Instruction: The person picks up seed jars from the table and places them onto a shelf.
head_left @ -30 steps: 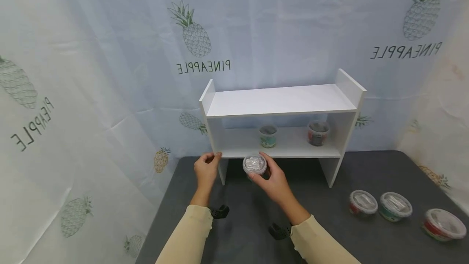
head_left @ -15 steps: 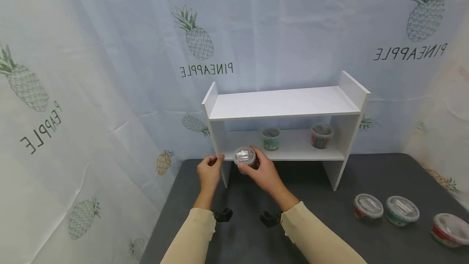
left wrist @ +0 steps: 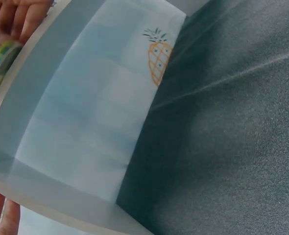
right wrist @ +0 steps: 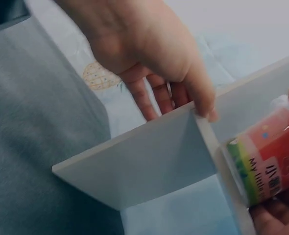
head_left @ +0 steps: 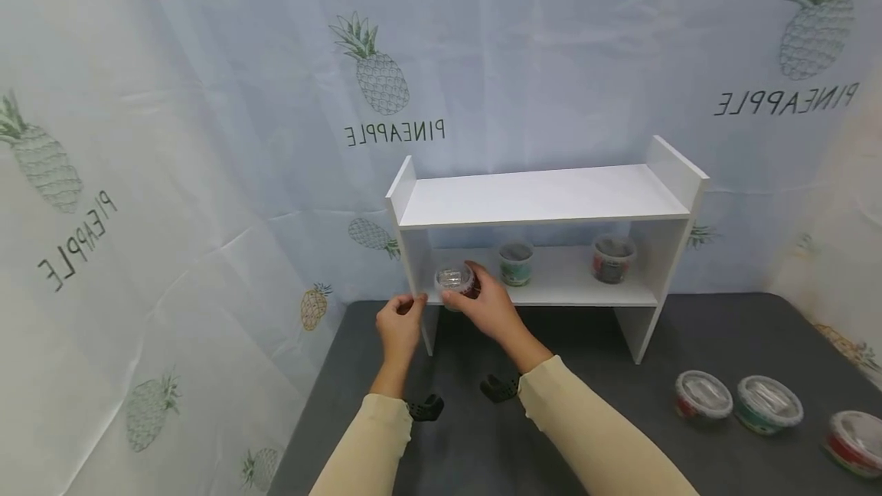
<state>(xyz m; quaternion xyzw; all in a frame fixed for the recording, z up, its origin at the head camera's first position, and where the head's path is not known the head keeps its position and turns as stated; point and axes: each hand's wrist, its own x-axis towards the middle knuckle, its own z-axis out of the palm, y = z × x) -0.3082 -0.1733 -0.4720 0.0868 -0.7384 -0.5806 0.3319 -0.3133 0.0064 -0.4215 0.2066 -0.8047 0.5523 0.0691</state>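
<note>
In the head view my right hand (head_left: 492,308) grips a small round plastic tub (head_left: 452,278) with a clear lid, at the front left of the white shelf's (head_left: 544,196) lower board. Seen from the right wrist, this tub (right wrist: 269,156) has a red and green printed label, and its base is at the board's edge; whether it bears on the board I cannot tell. My left hand (head_left: 401,324) holds the shelf's left side panel, thumb on the front edge and fingers behind, as the right wrist view shows. Left-hand fingertips (left wrist: 6,218) show in the left wrist view.
On the lower board stand a green-labelled tub (head_left: 516,269) and a red-labelled tub (head_left: 612,260). Several lidded tubs, among them a red one (head_left: 703,395) and a green one (head_left: 769,404), are on the dark table (head_left: 551,435) at right. A pineapple-print curtain (head_left: 537,60) hangs behind.
My right hand has carried the tub left and forward, from in front of the shelf to the left end of its lower board. The left hand keeps its hold on the side panel.
</note>
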